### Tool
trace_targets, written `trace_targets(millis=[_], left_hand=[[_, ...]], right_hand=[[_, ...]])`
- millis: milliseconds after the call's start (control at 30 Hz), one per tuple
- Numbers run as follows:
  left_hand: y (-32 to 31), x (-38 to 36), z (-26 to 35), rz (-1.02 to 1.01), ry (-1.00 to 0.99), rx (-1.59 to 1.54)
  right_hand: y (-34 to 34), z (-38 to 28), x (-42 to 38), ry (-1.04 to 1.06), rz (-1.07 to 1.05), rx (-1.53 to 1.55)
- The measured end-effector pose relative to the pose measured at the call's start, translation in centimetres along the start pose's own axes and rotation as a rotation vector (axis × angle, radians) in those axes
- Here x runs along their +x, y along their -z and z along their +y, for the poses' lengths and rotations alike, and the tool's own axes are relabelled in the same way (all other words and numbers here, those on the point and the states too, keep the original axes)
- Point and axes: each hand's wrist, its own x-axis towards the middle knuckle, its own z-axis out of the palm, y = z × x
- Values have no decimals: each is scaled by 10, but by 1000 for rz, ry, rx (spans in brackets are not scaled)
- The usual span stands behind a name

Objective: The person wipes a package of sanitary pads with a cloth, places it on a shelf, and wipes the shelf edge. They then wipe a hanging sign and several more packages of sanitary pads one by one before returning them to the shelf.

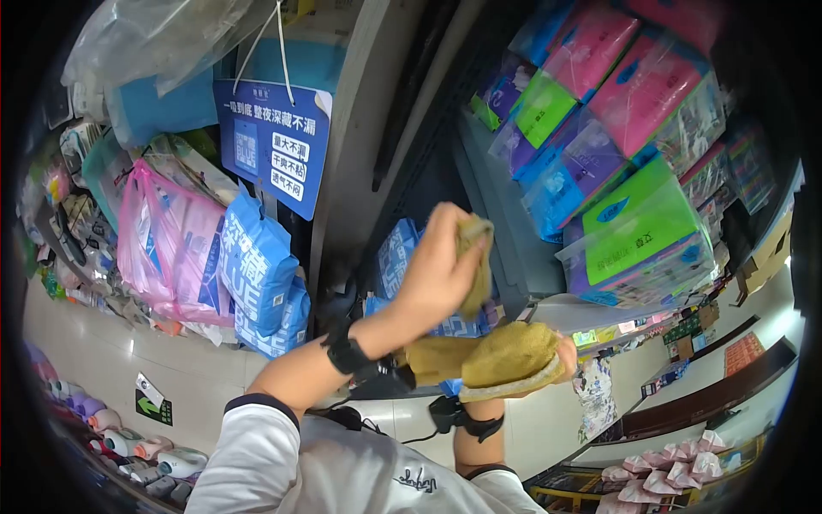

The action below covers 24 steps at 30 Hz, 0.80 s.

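My left hand (437,265) is closed on one end of a yellow-brown cloth (514,355), which hangs in folds. Lower and to the right, the cloth covers most of my right hand (565,355); only some fingers show at its edge. Both hands are in front of a grey shelf (497,223). Blue packages (398,257) sit behind my left hand. Black straps with small devices are round both wrists.
Stacked pink, purple and green packs (638,227) fill the shelf at right. A blue sign (274,146) hangs at left, above blue packages (257,274) and beside a pink plastic bag (167,244). Bottles (180,463) stand at lower left.
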Motion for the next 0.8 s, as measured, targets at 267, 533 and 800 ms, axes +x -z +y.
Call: trace_targets(millis=[267, 533, 800], left_hand=[[3, -36, 29, -181, -174, 0], [0, -34, 13, -110, -331, 5], [-20, -61, 26, 92, -352, 89]], right_hand=[[2, 51, 41, -530, 290, 115], [2, -40, 27, -365, 159, 156], [18, 138, 31, -165, 270, 159]])
